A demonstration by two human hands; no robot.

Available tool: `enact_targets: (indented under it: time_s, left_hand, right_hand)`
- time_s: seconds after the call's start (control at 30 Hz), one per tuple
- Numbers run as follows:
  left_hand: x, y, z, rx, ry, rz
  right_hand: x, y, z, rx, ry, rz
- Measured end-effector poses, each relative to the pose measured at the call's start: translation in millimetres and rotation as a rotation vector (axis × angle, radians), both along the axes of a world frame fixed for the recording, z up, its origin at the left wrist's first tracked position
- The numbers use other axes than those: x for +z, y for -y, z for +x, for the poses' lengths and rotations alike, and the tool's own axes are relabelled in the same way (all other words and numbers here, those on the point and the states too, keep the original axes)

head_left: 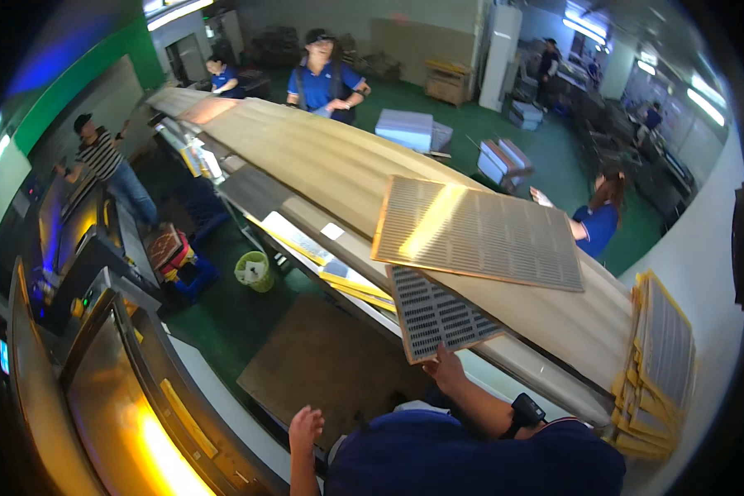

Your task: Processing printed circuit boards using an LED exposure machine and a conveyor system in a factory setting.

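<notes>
My right hand [448, 370] pinches the near corner edge of a dark circuit board panel [438, 310] with rows of small slots and a copper-coloured rim. This panel tilts over the front edge of a long table [306, 157]. Partly over its far side lies a larger striped panel [496, 236], coppery at the rim and catching a bright yellow glare. My left hand [306, 426] hangs low at the left of my body, fingers loosely bent and apart, with nothing seen in it.
A yellow-edged panel stack [665, 355] stands at the table's right end. More panels [339, 269] lie on a shelf under the front edge. A lit machine [132, 405] is at lower left, a green bin [254, 271] beyond. Across the table stands a person [322, 78]; another person [599, 219] is right.
</notes>
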State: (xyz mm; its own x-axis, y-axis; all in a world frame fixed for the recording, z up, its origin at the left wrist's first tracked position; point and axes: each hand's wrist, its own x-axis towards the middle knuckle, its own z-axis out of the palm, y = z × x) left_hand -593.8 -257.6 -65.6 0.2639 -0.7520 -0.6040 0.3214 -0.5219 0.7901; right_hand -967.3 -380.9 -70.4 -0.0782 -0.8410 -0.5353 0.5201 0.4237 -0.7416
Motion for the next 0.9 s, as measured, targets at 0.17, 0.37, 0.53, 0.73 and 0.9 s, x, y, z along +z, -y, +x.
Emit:
enact_targets:
  time_s: [0.17, 0.37, 0.53, 0.73, 0.9]
  left_hand:
    - [85.9, 143.8, -69.4, -0.276, 0.010, -0.355]
    - [171.5, 288.1, -149.3, -0.393, -0.080, -0.459]
    - [154.9, 290.2, -129.4, -0.598, 0.044, -0.486]
    - [185.0, 175.6, -101.7, -0.338, -0.808, -0.269]
    - [182.5, 163.3, -77.8, -0.210, -0.343, -0.352]
  right_hand:
    - [2.5, -12.9, -33.6, 0.257, -0.051, 0.080]
    - [-4.2, -43.2, -31.7, 0.641, -0.383, -0.173]
    - [23.9, -44.7, -39.9, 0.839, -0.771, -0.295]
    - [47.2, -52.7, -60.3, 0.751, -0.744, -0.195]
    - [-1.3, -36.9, -33.9, 0.908, -0.780, -0.457]
